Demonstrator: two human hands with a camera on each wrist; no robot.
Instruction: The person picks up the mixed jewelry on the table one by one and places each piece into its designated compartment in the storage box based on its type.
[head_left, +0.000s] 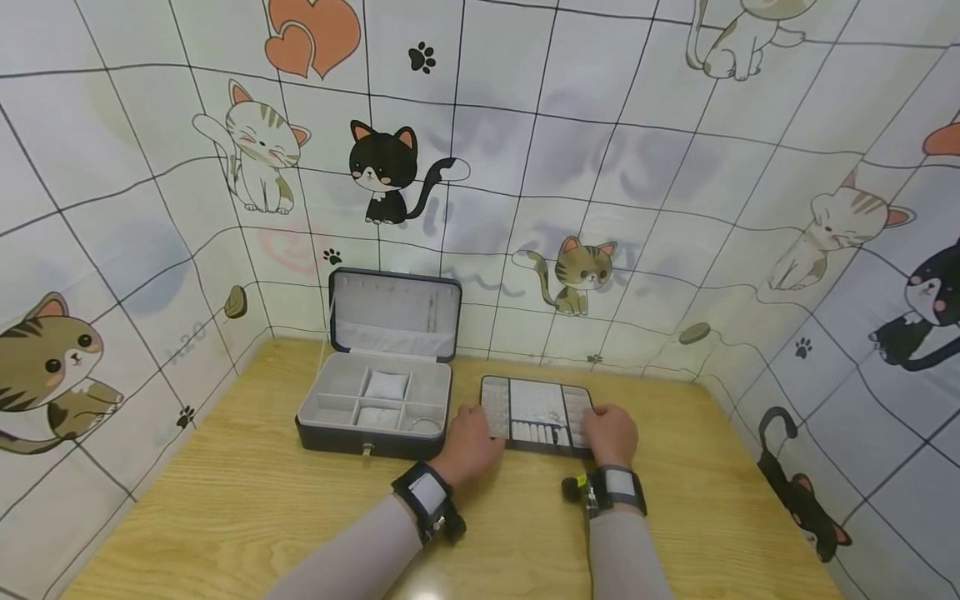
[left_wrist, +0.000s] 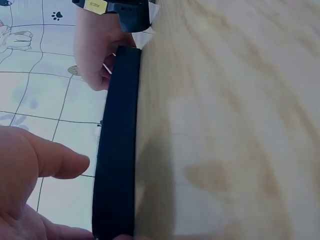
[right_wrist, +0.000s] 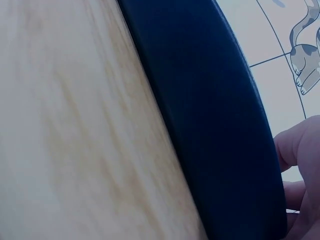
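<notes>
— Item one?
— Flat black rectangular jewellery tray with pale grey padded compartments (head_left: 536,414), lying on the light wood-grain worktop (head_left: 247,500), just to the right of the case and apart from it. Small pieces sit in some compartments; too small to identify.

— Hands on it?
— Both. Left hand (head_left: 471,444) at the tray's near left corner, right hand (head_left: 611,433) at its near right corner. The left wrist view shows the thumb (left_wrist: 55,160) lying alongside the tray's dark edge. Whether each grip is clenched round the rim or only resting against it, I cannot tell; the fingers are hidden by the backs of the hands.

— Item two?
— Dark rectangular jewellery case with a grey lining (head_left: 375,408), lid standing open, divided lower section exposed. Two small pale cushions and a thin ring-shaped piece lie in its compartments.

— Progress, in your judgement?
— The tray is out of the case and flat on the worktop. It appears neither lifted nor seated back in the case; any handling of its contents is not yet evident.

— Surroundings?
— White cat-print sheeting (head_left: 525,167) walls the worktop.
</notes>
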